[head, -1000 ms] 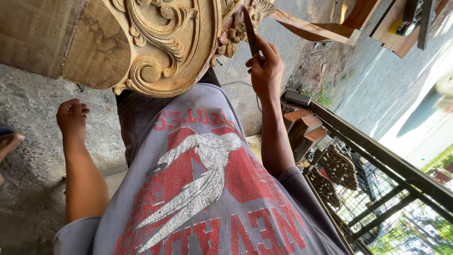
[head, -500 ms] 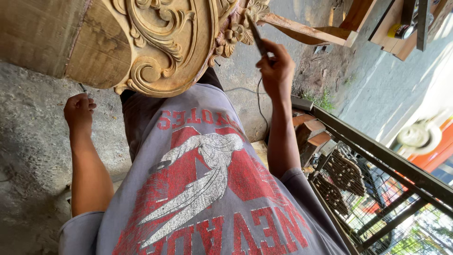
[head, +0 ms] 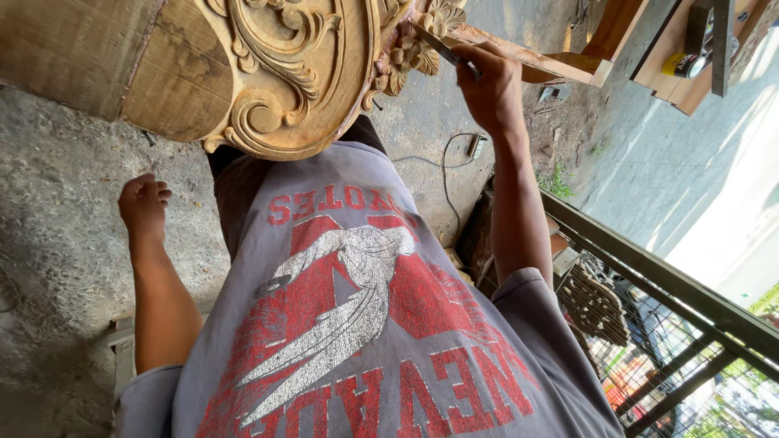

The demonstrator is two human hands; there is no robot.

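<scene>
Rough grey concrete floor (head: 57, 268), stained and cracked. A thin cable (head: 445, 158) with a small plug block (head: 475, 146) lies on it. Weeds (head: 558, 182) at its edge near the rail.

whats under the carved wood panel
The person's grey shirt and dark lap pass beneath the carved wood panel, with concrete floor beside. Whatever supports it is covered.
</scene>
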